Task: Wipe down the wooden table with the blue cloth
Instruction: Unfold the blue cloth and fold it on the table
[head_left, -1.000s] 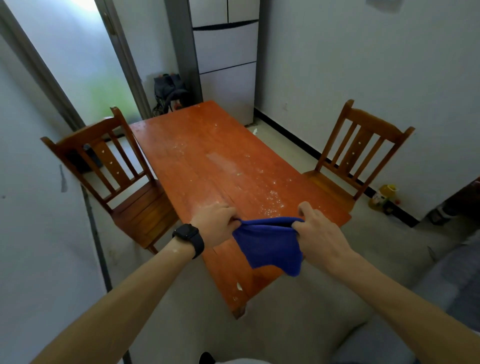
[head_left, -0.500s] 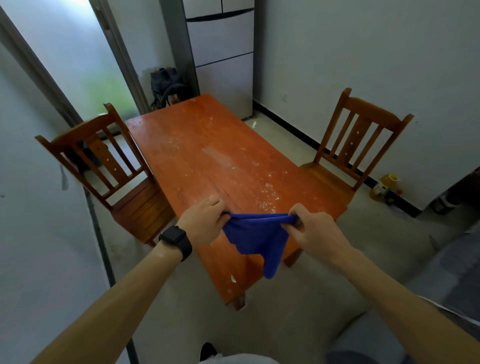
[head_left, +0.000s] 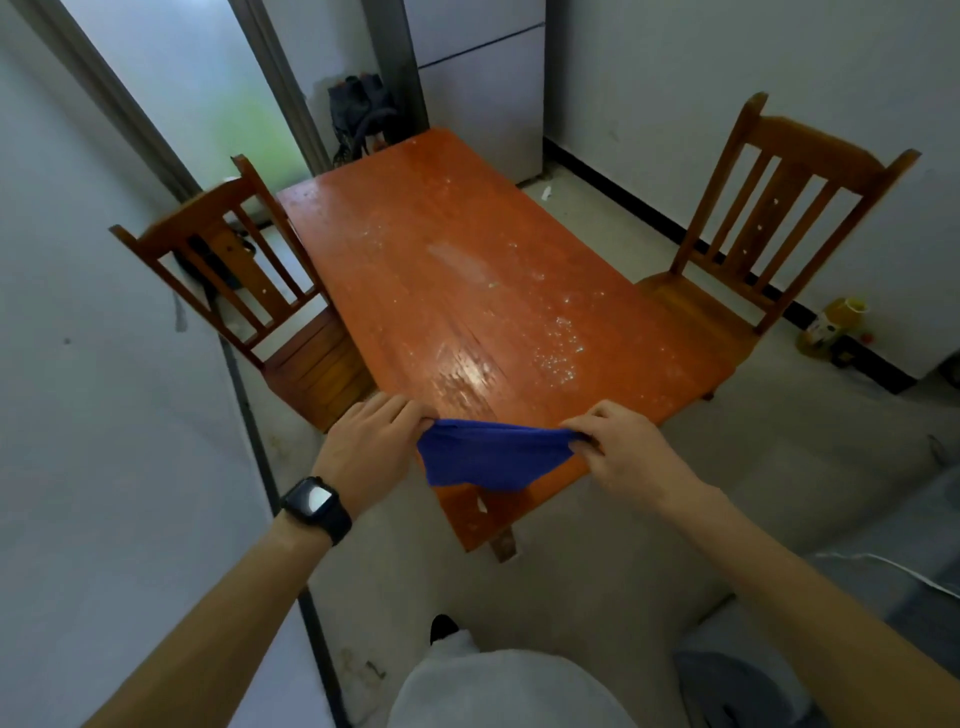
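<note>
Since earlier, soft blue cloth hangs shorter, pulled wider; left hand and right hand each pinch a top corner above orange wooden table's near end, likely readying a wipe

Dim daylight from the doorway; glare on table.

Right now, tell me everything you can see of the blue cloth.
The blue cloth is a deep blue, soft-looking fabric. The left hand and right hand each pinch an upper corner, stretching its top edge while the rest sags below. It hangs over the near end of the wooden table; whether it touches the wood is unclear.
</note>
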